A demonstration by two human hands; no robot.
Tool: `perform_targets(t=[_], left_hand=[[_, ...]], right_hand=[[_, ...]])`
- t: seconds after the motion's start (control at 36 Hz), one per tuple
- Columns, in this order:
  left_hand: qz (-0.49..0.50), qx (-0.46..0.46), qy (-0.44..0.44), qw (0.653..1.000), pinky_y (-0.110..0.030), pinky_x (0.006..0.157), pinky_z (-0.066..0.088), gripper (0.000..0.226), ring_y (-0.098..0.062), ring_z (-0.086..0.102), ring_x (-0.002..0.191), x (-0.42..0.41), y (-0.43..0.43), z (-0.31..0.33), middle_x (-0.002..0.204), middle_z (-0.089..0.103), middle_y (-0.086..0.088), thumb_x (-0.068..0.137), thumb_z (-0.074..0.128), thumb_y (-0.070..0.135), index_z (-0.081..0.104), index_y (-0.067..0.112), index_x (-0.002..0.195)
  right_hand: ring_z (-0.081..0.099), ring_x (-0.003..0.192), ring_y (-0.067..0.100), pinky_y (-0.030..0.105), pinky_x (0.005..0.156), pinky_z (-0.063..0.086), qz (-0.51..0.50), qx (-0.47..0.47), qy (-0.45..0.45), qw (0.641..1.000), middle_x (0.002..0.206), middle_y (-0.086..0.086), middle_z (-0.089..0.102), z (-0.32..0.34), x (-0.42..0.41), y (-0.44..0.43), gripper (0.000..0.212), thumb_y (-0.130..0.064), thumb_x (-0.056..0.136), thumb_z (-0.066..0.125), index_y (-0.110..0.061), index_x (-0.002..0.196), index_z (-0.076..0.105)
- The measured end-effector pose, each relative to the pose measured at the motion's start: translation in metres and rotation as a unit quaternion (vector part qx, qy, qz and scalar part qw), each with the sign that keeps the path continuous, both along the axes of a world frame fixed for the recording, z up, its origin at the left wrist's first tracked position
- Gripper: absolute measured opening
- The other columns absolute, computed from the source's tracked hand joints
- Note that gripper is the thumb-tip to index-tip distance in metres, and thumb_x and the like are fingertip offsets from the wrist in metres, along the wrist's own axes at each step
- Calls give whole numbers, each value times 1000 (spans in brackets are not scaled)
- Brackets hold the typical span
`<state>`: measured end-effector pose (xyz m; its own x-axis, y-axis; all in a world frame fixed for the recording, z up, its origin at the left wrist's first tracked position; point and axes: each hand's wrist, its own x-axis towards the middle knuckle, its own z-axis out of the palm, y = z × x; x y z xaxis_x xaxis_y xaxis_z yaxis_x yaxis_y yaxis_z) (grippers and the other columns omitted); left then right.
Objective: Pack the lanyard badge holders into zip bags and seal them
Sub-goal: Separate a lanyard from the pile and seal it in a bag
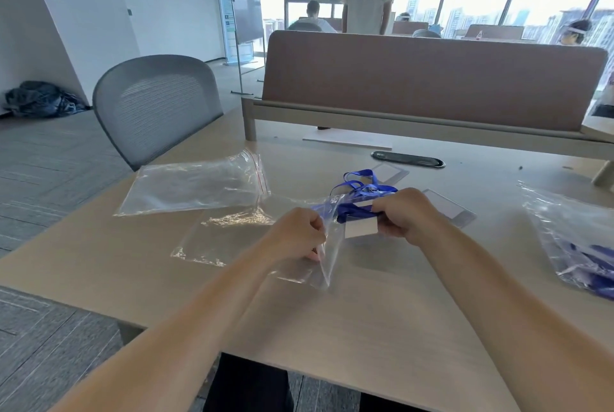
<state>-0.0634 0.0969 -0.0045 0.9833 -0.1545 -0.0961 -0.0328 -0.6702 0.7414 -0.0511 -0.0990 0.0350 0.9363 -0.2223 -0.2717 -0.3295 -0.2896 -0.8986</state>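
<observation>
Badge holder [360, 228], with its blue lanyard [362, 184], sits pinched in the right hand [403, 217] at 3 o'clock from the zip bag [265, 238] mouth. Left hand [297, 235] pinches the bag's edge. Holder's long axis points toward the opening at 9 o'clock.

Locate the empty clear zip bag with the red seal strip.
The empty clear zip bag with the red seal strip lies flat on the table's far left, beside the grey mesh chair.
</observation>
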Motion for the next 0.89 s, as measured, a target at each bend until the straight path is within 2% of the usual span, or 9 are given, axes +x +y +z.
perform_targets(t=[0.06, 0.17, 0.25, 0.33, 0.47, 0.58, 0.69, 0.81, 0.89], left_hand=[[4, -22, 6, 1000, -32, 60, 56, 14, -14, 63, 56, 1, -1, 1, 64, 62, 2, 76, 52, 4, 64, 11, 72], [-7, -42, 1, 999, -21, 60, 55, 13, -10, 64, 53, 3, -1, 5, 66, 68, -1, 80, 57, 7, 70, 7, 78], [-1, -80, 8, 997, -29, 70, 59, 9, -16, 65, 58, 7, -2, 7, 67, 68, -4, 81, 63, 8, 70, 10, 75], [3, -106, 4, 994, -30, 66, 59, 7, -19, 63, 61, 9, -4, 10, 70, 64, -6, 82, 64, 7, 69, 7, 77], [10, -138, -2, 990, -38, 77, 62, 8, -19, 64, 69, 13, -4, 14, 76, 64, -7, 83, 69, 12, 68, 5, 80], [18, -139, -1, 990, -44, 80, 62, 7, -24, 70, 72, 15, 0, 16, 75, 68, -9, 81, 66, 9, 68, 8, 75], [10, -135, -13, 991, -37, 73, 63, 8, -23, 67, 72, 13, 0, 22, 75, 66, -9, 83, 63, 3, 68, 4, 77], [10, -120, -20, 993, -45, 70, 60, 10, -26, 66, 65, 14, -3, 26, 73, 67, -12, 80, 60, 3, 68, 6, 75], [8, -108, -32, 994, -41, 73, 59, 11, -26, 65, 68, 14, -4, 31, 76, 67, -13, 81, 58, 3, 70, 2, 80]], right_hand=[[66, 62, 23, 30, 49, 56, -8, -20, -7, 1000, 78, 13, 66, -2, 2, 4, 9, 2, 84, 59, -2, 92, 62], [73, 83, 38, 58, 79, 59, 0, -81, -34, 996, 88, 21, 74, -17, 16, 4, 26, -13, 66, 61, 2, 87, 64], [71, 84, 41, 48, 79, 60, 0, -90, -44, 995, 90, 25, 72, -21, 17, 12, 25, -16, 66, 63, 3, 82, 61], [62, 72, 31, 36, 63, 49, 3, -129, -65, 990, 76, 16, 64, -9, -2, 28, 14, -12, 79, 65, -7, 70, 56], [63, 67, 31, 39, 63, 50, 10, -153, -98, 983, 57, 7, 59, -11, -13, 41, 32, -17, 79, 69, -13, 55, 47], [73, 73, 31, 49, 74, 60, 35, -116, -110, 987, 69, 13, 73, -18, -13, 42, 30, -25, 76, 75, 3, 73, 64], [73, 75, 31, 52, 79, 59, 50, -110, -99, 988, 66, 8, 73, -28, -8, 39, 30, -30, 78, 74, -1, 73, 71], [73, 78, 29, 52, 85, 58, 70, -70, -83, 992, 79, 11, 75, -29, -8, 43, 25, -20, 91, 61, 2, 88, 73], [69, 87, 27, 46, 89, 58, 93, -56, -66, 992, 92, 13, 69, -21, -11, 46, 25, -12, 96, 53, 5, 105, 68]])
